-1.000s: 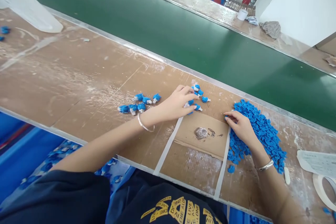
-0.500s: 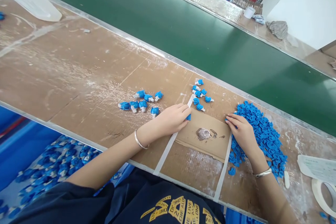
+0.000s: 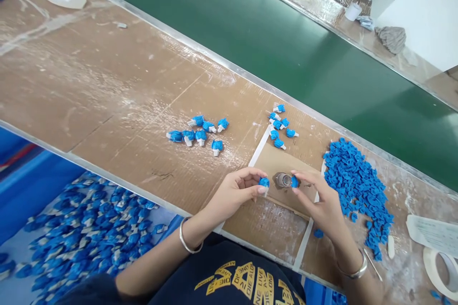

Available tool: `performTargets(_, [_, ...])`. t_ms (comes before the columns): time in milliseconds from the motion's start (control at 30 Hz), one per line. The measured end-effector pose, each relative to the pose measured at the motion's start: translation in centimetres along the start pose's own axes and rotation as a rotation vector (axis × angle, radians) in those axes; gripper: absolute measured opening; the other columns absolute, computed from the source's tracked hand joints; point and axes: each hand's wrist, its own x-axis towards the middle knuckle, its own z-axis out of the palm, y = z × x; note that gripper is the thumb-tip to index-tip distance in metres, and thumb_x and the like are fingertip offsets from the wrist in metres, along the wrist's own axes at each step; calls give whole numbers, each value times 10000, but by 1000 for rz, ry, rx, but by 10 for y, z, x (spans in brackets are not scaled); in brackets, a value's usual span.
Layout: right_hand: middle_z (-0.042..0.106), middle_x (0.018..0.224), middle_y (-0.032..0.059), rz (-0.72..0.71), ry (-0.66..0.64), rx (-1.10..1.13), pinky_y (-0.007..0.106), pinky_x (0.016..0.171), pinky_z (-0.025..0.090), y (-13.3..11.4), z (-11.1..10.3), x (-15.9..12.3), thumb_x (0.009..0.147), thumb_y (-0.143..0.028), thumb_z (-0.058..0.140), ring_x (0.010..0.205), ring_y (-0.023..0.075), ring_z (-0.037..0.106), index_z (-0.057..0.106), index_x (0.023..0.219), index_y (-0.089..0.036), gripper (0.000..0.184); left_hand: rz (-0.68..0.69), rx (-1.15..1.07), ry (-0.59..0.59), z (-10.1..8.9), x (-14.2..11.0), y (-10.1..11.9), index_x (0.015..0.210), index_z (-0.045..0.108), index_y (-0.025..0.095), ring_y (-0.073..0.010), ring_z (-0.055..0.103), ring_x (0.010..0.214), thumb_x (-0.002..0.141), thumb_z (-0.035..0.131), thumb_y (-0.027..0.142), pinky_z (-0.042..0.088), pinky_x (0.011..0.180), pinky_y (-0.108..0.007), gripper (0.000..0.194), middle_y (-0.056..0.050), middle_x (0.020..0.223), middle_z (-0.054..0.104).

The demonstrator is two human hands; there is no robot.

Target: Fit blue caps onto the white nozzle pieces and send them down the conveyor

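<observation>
My left hand (image 3: pixel 246 185) pinches a small blue-and-white plastic piece (image 3: pixel 264 182) between thumb and fingertips. In my right hand (image 3: pixel 318 195) a small blue plastic part (image 3: pixel 294 181) is gripped at the fingertips, close beside a small round glass-like pot (image 3: pixel 284 180). The pot stands on a cardboard sheet (image 3: pixel 275 158) between my hands. To the right of my right hand lies a heap of loose blue parts (image 3: pixel 354 181). Beyond my left hand are a few blue-and-white pieces (image 3: pixel 200 137) in a loose group, and another group (image 3: pixel 281 126) lies behind the cardboard.
A green conveyor belt (image 3: pixel 250 33) runs behind the table (image 3: pixel 107 90). At lower left a blue bin (image 3: pixel 93 228) holds many blue-and-white pieces. On the right lie a tape roll (image 3: pixel 438 267), a white printed plastic sheet (image 3: pixel 432 234) and a thin stick (image 3: pixel 372 264).
My left hand has come from the rear group with a piece, towards the pot. My right hand has moved left from the heap's edge to the pot, holding a blue part.
</observation>
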Motion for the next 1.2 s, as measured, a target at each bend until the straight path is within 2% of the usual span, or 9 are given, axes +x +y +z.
performTargets(100, [747, 1110, 46, -52, -21, 0, 370, 875, 563, -10, 10, -1, 900, -185, 618, 1031, 196, 676, 627, 1175, -273, 288, -24, -73, 6, 4, -1, -5, 891, 680, 149, -116, 587, 663, 650, 835, 319, 448, 519, -193, 333, -9, 763, 660])
performTargets(200, [750, 1105, 45, -7, 27, 71, 407, 892, 554, -14, 15, -5, 878, -177, 651, 1046, 211, 671, 654, 1101, -284, 248, -15, -137, -13, 8, -2, -8, 877, 684, 146, -115, 589, 649, 645, 859, 339, 445, 512, -192, 349, -7, 736, 658])
performTargets(400, [751, 1108, 58, 194, 264, 598, 433, 924, 566, -37, 27, -29, 873, -179, 670, 1072, 221, 698, 650, 1070, -284, 224, -8, -312, -72, 25, -6, -13, 846, 655, 144, -103, 600, 592, 639, 895, 356, 453, 521, -201, 381, 3, 695, 666])
performTargets(600, [759, 1108, 38, 279, 341, 796, 366, 839, 606, -51, 44, -39, 888, -239, 680, 1035, 210, 718, 694, 1101, -318, 228, -24, -391, -142, 33, -9, -18, 819, 626, 151, -103, 610, 605, 616, 917, 358, 474, 531, -201, 410, 4, 721, 680])
performTargets(833, [748, 1137, 77, 278, 367, 596, 458, 890, 599, -53, 54, -45, 887, -201, 662, 1072, 243, 707, 733, 1031, -284, 181, -19, -395, -129, 34, -12, -19, 814, 641, 145, -81, 590, 557, 631, 912, 351, 479, 534, -193, 387, 8, 701, 682])
performTargets(933, [744, 1153, 61, 122, 406, 392, 522, 885, 591, -56, 56, -46, 871, -138, 654, 1085, 261, 696, 712, 1103, -312, 295, -23, -391, -98, 34, -14, -19, 790, 661, 143, -89, 602, 559, 620, 918, 342, 488, 534, -198, 367, 5, 694, 685])
performTargets(1000, [745, 1153, 54, 13, 418, 253, 522, 859, 594, -57, 55, -46, 854, -87, 653, 1083, 262, 690, 682, 1177, -327, 403, -26, -376, -86, 34, -16, -18, 777, 674, 146, -89, 602, 564, 615, 921, 323, 492, 535, -198, 344, 3, 706, 692])
performTargets(1067, [747, 1147, 55, -22, 415, 160, 508, 826, 599, -59, 52, -46, 844, -63, 654, 1062, 261, 691, 663, 1215, -332, 459, -34, -357, -81, 33, -17, -17, 771, 682, 148, -90, 603, 573, 609, 923, 316, 497, 533, -201, 336, -1, 736, 702])
performTargets(1200, [741, 1158, 61, -1, 363, 196, 500, 814, 597, -59, 42, -46, 851, -71, 645, 1024, 260, 699, 660, 1219, -331, 451, -75, -310, -105, 33, -16, -16, 772, 677, 142, -104, 621, 581, 610, 920, 348, 495, 530, -205, 358, -12, 728, 704])
